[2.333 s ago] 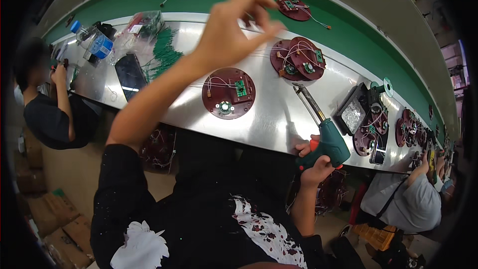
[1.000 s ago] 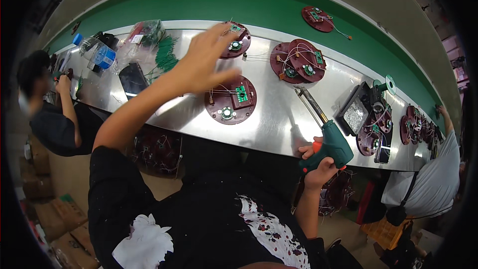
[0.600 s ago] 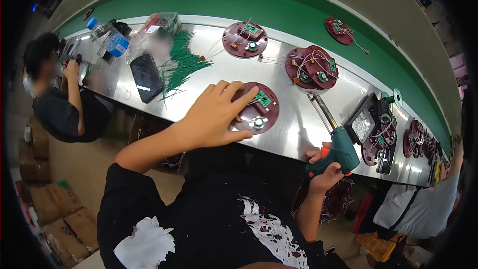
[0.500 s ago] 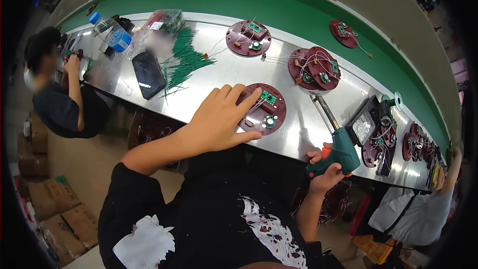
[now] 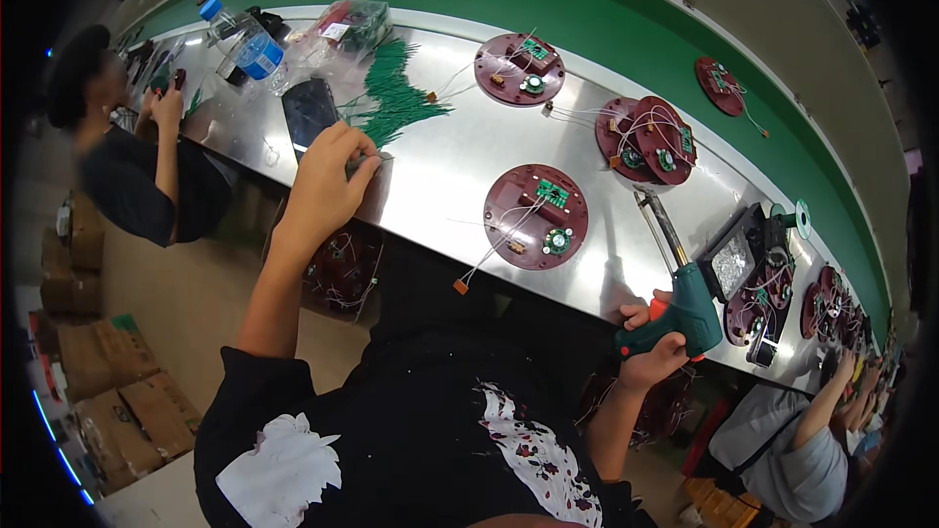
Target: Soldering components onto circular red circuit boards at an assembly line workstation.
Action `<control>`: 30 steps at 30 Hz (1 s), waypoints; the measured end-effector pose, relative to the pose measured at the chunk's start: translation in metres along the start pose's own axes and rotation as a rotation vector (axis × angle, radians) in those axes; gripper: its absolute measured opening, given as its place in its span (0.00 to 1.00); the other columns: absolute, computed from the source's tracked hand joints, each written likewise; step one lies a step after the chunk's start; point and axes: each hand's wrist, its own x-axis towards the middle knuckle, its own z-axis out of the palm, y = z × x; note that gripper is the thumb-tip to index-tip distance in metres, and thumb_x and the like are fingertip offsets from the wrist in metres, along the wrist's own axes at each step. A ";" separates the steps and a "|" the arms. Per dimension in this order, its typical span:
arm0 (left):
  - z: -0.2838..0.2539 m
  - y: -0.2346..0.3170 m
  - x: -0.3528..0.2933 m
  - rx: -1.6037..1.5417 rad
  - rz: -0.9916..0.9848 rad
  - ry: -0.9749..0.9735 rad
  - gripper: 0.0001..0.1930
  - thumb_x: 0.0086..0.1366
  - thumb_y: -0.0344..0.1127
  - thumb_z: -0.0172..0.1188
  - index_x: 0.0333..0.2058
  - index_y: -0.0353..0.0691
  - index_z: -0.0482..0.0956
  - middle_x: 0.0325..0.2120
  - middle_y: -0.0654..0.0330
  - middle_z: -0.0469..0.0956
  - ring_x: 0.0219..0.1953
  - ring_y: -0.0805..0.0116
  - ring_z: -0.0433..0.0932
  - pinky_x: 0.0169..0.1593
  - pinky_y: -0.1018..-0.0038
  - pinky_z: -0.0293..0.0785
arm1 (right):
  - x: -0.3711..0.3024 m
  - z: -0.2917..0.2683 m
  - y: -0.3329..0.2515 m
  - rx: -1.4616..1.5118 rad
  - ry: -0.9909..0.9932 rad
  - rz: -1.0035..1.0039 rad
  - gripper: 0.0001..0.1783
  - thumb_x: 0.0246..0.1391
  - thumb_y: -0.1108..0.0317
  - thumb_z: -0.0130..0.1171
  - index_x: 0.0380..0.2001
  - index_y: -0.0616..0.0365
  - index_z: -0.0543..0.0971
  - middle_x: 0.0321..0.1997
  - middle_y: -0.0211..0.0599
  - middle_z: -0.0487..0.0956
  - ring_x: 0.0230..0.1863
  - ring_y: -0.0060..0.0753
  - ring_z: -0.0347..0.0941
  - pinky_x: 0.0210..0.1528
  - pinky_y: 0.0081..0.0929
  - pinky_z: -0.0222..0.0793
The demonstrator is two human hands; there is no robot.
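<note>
My left hand (image 5: pixel 335 174) is at the near edge of the bench, its fingers curled together beside a dark phone (image 5: pixel 311 115) and the near end of a heap of thin green wires (image 5: pixel 399 98). What its fingertips pinch, if anything, I cannot make out. In my right hand (image 5: pixel 653 357) is a green soldering gun (image 5: pixel 688 313), its metal tip pointing up and away. Between my hands lies a round maroon plate (image 5: pixel 518 194) with a green circuit board (image 5: pixel 553 194), a small round part (image 5: pixel 558 241) and white wires ending in an orange connector (image 5: pixel 461 286) over the edge.
More maroon plates lie behind, one alone (image 5: pixel 504 44) and two overlapping (image 5: pixel 660 142). A water bottle (image 5: pixel 245 44) and plastic bag (image 5: pixel 357 24) stand far left. At right are a black tray (image 5: pixel 734 262) and a wire spool (image 5: pixel 802 219). Co-workers sit on both sides.
My left hand has left the round maroon plate and moved left to the phone and green wires, its fingers closing. My right hand still holds the soldering gun. The view has shifted slightly.
</note>
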 end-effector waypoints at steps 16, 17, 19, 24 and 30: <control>0.002 0.017 0.022 0.029 0.239 -0.209 0.03 0.65 0.25 0.58 0.34 0.32 0.73 0.29 0.53 0.72 0.35 0.56 0.74 0.41 0.67 0.71 | 0.002 0.008 -0.007 -0.031 0.043 -0.011 0.46 0.63 0.33 0.55 0.53 0.76 0.71 0.36 0.45 0.80 0.29 0.35 0.79 0.36 0.35 0.80; 0.005 0.028 0.023 -0.064 0.237 -0.195 0.03 0.66 0.25 0.58 0.34 0.32 0.73 0.30 0.53 0.72 0.35 0.57 0.74 0.41 0.67 0.71 | 0.002 0.007 -0.007 -0.041 0.027 -0.002 0.46 0.63 0.33 0.55 0.52 0.76 0.72 0.34 0.44 0.80 0.29 0.35 0.79 0.36 0.34 0.79; 0.015 0.050 0.025 -0.181 0.223 -0.226 0.04 0.66 0.25 0.59 0.35 0.31 0.74 0.29 0.53 0.74 0.34 0.58 0.75 0.41 0.67 0.72 | 0.001 0.005 -0.008 -0.059 0.023 0.008 0.46 0.63 0.32 0.55 0.51 0.76 0.73 0.32 0.43 0.80 0.29 0.35 0.79 0.36 0.34 0.78; 0.059 0.090 0.032 -0.476 0.241 -0.185 0.06 0.66 0.27 0.62 0.39 0.31 0.77 0.28 0.55 0.78 0.31 0.62 0.78 0.39 0.69 0.75 | -0.001 0.002 -0.004 -0.064 -0.041 0.023 0.46 0.64 0.33 0.53 0.56 0.75 0.70 0.45 0.49 0.79 0.29 0.34 0.78 0.35 0.32 0.77; 0.087 0.105 0.048 -0.562 0.195 -0.262 0.07 0.66 0.28 0.63 0.40 0.32 0.80 0.28 0.58 0.79 0.31 0.70 0.76 0.40 0.75 0.72 | -0.003 0.001 -0.005 -0.104 -0.091 0.011 0.46 0.64 0.33 0.54 0.54 0.77 0.72 0.43 0.48 0.80 0.30 0.33 0.78 0.35 0.32 0.77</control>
